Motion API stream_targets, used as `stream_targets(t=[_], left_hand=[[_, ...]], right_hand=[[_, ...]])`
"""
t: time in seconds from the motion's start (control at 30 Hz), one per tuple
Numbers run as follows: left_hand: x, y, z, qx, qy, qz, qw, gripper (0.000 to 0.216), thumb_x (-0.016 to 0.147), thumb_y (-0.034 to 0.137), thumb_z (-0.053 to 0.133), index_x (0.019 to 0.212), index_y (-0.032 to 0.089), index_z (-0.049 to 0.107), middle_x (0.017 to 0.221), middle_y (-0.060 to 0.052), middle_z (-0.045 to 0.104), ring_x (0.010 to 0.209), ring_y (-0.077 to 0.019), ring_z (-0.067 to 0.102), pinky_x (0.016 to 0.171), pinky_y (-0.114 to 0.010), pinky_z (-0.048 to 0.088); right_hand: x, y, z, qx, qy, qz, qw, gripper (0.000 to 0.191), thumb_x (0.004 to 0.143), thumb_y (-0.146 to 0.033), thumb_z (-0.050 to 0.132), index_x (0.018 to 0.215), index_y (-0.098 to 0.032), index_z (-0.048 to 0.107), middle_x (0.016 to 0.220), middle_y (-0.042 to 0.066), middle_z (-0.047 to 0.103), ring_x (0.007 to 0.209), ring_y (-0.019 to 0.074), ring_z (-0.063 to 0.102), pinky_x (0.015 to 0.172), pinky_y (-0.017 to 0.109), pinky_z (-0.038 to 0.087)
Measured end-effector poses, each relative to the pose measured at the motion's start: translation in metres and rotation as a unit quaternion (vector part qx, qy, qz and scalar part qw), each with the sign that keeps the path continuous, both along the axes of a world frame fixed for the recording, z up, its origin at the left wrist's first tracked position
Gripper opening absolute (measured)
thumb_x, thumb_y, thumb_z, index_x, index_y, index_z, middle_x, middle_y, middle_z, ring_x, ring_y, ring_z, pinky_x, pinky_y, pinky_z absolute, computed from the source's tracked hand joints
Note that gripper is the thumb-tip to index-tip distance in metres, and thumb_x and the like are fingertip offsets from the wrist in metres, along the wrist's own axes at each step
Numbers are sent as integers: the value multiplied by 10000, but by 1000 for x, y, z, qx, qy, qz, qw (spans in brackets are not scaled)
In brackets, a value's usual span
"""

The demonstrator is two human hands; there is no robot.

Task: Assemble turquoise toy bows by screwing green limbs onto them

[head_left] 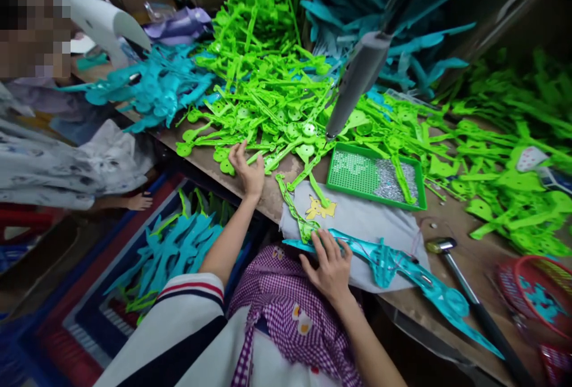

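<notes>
My left hand (248, 171) is at the near edge of a heap of bright green plastic toy parts (286, 113). Its fingers are apart and slightly bent, close to a green piece; whether they touch it is unclear. My right hand (328, 263) lies with spread fingers over the end of a long blue plastic toy shell (379, 259), which has thin wires in it. Under its fingertips is the wide end of a green molded arm (295, 211). A grey cloth (357, 220) with a yellow cartoon figure lies beneath the shell.
A green tray (333, 187) of small silvery screws sits behind the cloth. Above it hangs a grey electric screwdriver (357, 86). A hammer (467, 289) and a red basket (521, 274) are at right. A blue crate (49, 321) of toy parts stands lower left, near another person's hand (139, 201).
</notes>
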State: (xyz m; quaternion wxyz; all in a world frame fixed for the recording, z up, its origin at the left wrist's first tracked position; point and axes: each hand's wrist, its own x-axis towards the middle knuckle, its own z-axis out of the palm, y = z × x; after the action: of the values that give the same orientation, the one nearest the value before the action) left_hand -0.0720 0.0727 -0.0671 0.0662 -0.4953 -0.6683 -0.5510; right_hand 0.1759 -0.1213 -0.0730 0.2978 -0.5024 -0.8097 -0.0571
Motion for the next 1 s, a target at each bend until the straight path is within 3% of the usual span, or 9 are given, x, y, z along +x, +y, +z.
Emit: stream_targets(t=[0.17,0.3,0.33,0.4,0.5,0.67,0.77,0.9,1.0], left_hand=[[-20,-9,12,-60,119,-105,986,608,791,240,743,1369,248,553,1479,-160,412,1423,-350,428,1179,-531,373],[-68,10,33,-12,84,-3,996,561,799,216,714,1335,209,548,1433,-167,436,1398,-326,440,1180,-504,378],[-77,19,37,-9,78,1,997,504,817,216,694,1302,199,557,1389,-162,477,1368,-312,466,1170,-490,390],[-88,39,42,-47,110,-60,991,426,826,236,693,1236,193,584,1294,-149,562,1297,-316,522,1132,-497,421],[-91,62,41,-111,160,-143,970,428,818,252,708,1225,191,590,1240,-145,624,1230,-342,569,1065,-522,458],[-100,60,31,-93,100,-96,986,410,820,157,658,1220,143,569,1165,-141,641,1070,-270,640,986,-427,511],[-109,51,29,-119,107,-124,979,384,811,132,665,1188,121,591,1112,-111,654,1021,-231,649,955,-375,517],[-118,70,46,-135,118,-167,969,261,844,124,651,1104,127,634,1039,-72,681,975,-195,652,928,-324,508],[-109,94,61,-131,124,-187,966,245,863,110,630,1108,109,642,1031,-81,688,921,-178,655,908,-318,508]], right_hand=[[2,-2,-1,34,49,8,998,519,913,-350,656,1384,-169,538,1205,143,728,1150,258,674,1118,479,366],[3,-4,-5,66,107,14,992,468,909,-302,645,1356,-187,563,1142,112,727,1096,244,685,1145,493,345],[3,-5,-7,74,115,15,991,451,909,-299,642,1342,-192,574,1128,103,727,1079,237,688,1143,483,345],[2,-5,-9,82,121,15,989,420,908,-296,646,1313,-197,597,1113,92,726,1053,224,691,1132,458,345],[2,-6,-12,82,116,15,990,413,902,-281,663,1303,-197,609,1112,88,727,1044,219,688,1114,436,343],[5,-7,-11,77,127,13,989,489,904,-230,660,1382,-198,566,1130,92,709,1056,231,672,1042,415,382],[7,-7,-8,65,133,18,989,513,911,-223,636,1415,-209,542,1138,92,697,1043,239,668,990,406,404],[8,-5,-4,54,128,31,990,533,903,-196,621,1426,-223,525,1138,97,692,1023,244,670,925,398,435],[7,-5,-3,47,132,17,990,503,907,-192,612,1403,-220,536,1139,103,692,1024,247,670,912,405,440]])
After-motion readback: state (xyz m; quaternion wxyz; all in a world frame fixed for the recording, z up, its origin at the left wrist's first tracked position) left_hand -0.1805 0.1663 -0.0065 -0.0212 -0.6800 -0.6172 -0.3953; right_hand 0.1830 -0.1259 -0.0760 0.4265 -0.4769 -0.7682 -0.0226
